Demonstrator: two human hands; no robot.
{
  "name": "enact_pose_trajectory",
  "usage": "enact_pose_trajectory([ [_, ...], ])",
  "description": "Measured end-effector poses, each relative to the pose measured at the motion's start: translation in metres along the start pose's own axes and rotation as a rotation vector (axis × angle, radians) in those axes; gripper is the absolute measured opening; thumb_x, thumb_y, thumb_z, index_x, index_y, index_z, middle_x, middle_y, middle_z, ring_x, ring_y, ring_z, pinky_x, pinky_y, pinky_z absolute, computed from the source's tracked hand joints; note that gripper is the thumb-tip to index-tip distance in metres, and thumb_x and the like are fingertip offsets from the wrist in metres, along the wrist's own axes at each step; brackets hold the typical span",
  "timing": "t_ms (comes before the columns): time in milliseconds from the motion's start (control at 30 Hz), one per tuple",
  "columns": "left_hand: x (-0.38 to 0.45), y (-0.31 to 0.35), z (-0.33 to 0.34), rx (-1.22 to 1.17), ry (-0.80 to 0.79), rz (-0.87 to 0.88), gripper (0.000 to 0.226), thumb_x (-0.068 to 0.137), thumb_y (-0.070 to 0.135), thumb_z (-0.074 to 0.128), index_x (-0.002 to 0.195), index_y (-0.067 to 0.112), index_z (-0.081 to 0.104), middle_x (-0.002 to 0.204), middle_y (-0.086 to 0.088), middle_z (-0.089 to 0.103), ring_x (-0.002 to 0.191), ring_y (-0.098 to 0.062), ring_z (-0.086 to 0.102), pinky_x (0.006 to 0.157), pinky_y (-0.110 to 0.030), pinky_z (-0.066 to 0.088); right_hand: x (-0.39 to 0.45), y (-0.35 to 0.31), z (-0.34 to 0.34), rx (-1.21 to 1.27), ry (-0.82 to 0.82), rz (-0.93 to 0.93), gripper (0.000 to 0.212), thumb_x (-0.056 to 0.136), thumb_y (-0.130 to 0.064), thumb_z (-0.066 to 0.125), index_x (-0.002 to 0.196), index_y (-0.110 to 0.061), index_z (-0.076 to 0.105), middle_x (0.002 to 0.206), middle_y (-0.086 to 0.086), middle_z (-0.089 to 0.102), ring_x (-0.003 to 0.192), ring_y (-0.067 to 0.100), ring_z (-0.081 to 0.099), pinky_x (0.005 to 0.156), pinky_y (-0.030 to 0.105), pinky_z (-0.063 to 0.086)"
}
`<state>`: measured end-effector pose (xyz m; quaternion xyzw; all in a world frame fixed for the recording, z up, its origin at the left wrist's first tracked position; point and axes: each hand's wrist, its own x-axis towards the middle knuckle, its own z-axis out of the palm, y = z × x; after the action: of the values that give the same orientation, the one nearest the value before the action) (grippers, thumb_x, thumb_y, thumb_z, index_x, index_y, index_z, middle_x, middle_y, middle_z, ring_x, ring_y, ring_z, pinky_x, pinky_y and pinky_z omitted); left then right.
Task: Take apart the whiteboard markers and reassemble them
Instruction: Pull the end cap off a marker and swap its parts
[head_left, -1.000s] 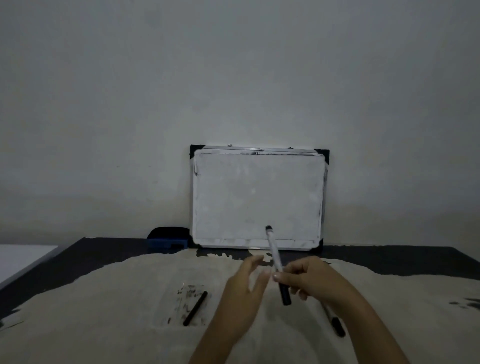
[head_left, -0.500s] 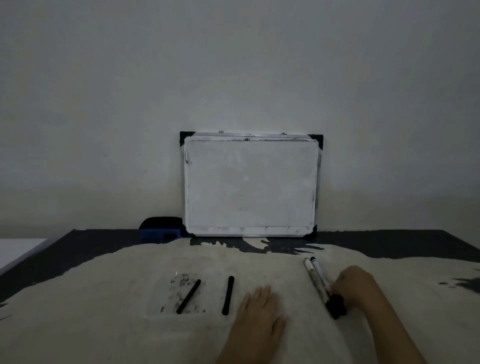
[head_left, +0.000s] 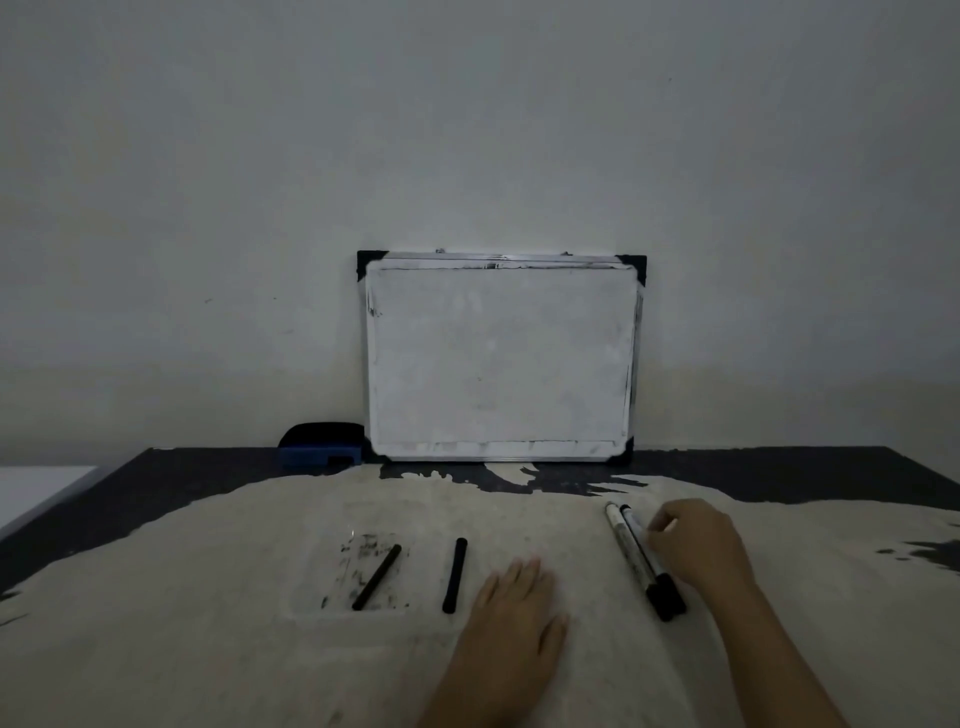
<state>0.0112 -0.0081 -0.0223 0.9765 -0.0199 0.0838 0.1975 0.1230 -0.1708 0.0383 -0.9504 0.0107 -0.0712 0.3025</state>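
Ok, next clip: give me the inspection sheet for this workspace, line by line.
Surface: dark table, its top worn to a pale, rough patch across the middle and front.
Job's things: two markers lie side by side at right, dark ends toward the camera; two black sticks, one at centre, one on an ink-smudged patch at left.
Clutter: blue eraser at the back beside the whiteboard.
Grippers: left hand flat on the table, holding nothing; right hand loosely curled beside the markers, grip not clear.
Cables: nothing seen.
Surroundings: whiteboard leaning on a plain wall; dim light.
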Motion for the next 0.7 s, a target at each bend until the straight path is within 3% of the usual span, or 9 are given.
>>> enact_pose_trajectory([
  [100,0.0,0.001,-0.002,0.002,0.016,0.012,0.119,0.043,0.069,-0.021,0.146,0.02,0.014,0.158,0.003,0.007,0.145,-0.011,0.002,0.106,-0.021,-0.01,-0.004,-0.003,0.003,-0.05,-0.03,-0.009,0.016,0.081,-0.02,0.065,0.067,-0.013,0.068,0.069,0.006,0.063,0.06,0.017,0.056,0.049,0.022,0.039],
  [267,0.002,0.0,0.001,0.001,0.026,-0.017,0.115,0.048,0.069,-0.019,0.145,0.02,0.018,0.157,0.005,0.011,0.145,-0.011,0.007,0.107,-0.023,-0.008,-0.009,-0.006,0.014,-0.171,-0.042,0.009,0.023,0.077,-0.035,0.069,0.075,-0.013,0.06,0.063,-0.001,0.055,0.06,0.014,0.056,0.056,0.024,0.041],
  [300,0.001,0.0,-0.001,0.032,0.078,0.01,0.108,0.057,0.068,-0.018,0.143,0.021,0.027,0.154,0.007,0.019,0.143,-0.01,0.017,0.11,-0.024,0.0,-0.01,-0.008,0.015,-0.197,-0.039,0.009,0.025,0.077,-0.035,0.069,0.073,-0.014,0.056,0.06,-0.002,0.051,0.06,0.014,0.055,0.057,0.024,0.041],
  [367,0.0,0.0,-0.002,0.13,0.143,0.021,0.085,0.083,0.057,-0.013,0.125,0.027,0.055,0.138,0.013,0.044,0.126,-0.004,0.047,0.106,-0.021,0.03,-0.013,-0.011,0.014,-0.209,-0.036,-0.002,0.029,0.076,-0.036,0.069,0.07,-0.015,0.051,0.058,-0.002,0.048,0.06,0.016,0.056,0.055,0.025,0.04],
  [433,-0.002,0.002,0.001,0.089,0.205,0.034,0.065,0.093,0.048,0.004,0.122,0.026,0.058,0.135,0.015,0.048,0.124,-0.003,0.05,0.104,-0.02,0.034,-0.016,-0.014,0.009,-0.085,-0.073,-0.035,0.033,0.075,-0.036,0.07,0.061,-0.012,0.053,0.055,0.001,0.05,0.054,0.014,0.054,0.049,0.024,0.039],
  [467,-0.002,0.0,0.004,0.023,0.281,0.066,0.055,0.095,0.045,0.014,0.13,0.023,0.051,0.14,0.014,0.041,0.129,-0.004,0.043,0.107,-0.019,0.029,-0.016,-0.015,0.005,0.041,-0.122,-0.06,0.032,0.075,-0.032,0.071,0.058,-0.009,0.057,0.054,0.002,0.054,0.052,0.013,0.052,0.047,0.024,0.039],
  [533,0.001,0.003,-0.004,-0.326,0.246,0.0,0.046,0.096,0.037,0.036,0.14,0.023,0.035,0.148,0.012,0.03,0.136,-0.004,0.03,0.112,-0.019,0.021,-0.019,-0.023,-0.007,0.35,-0.287,-0.1,0.021,0.077,-0.02,0.071,0.066,-0.002,0.068,0.064,0.007,0.064,0.057,0.013,0.056,0.054,0.023,0.045],
  [633,0.003,0.014,-0.034,-0.935,0.281,-0.132,0.047,0.09,0.041,0.046,0.135,0.03,0.038,0.142,0.008,0.042,0.127,-0.004,0.041,0.109,-0.025,0.032,-0.031,-0.039,-0.03,0.744,-0.686,-0.118,0.013,0.083,-0.014,0.064,0.082,-0.001,0.065,0.082,0.015,0.071,0.07,0.02,0.066,0.071,0.031,0.056],
  [700,0.003,0.021,-0.055,-1.151,0.369,-0.086,0.053,0.083,0.051,0.04,0.131,0.03,0.044,0.132,0.008,0.054,0.118,-0.007,0.053,0.105,-0.031,0.04,-0.04,-0.049,-0.04,0.855,-0.895,-0.179,0.01,0.087,-0.011,0.057,0.085,-0.002,0.061,0.084,0.018,0.07,0.07,0.022,0.067,0.07,0.031,0.057],
])
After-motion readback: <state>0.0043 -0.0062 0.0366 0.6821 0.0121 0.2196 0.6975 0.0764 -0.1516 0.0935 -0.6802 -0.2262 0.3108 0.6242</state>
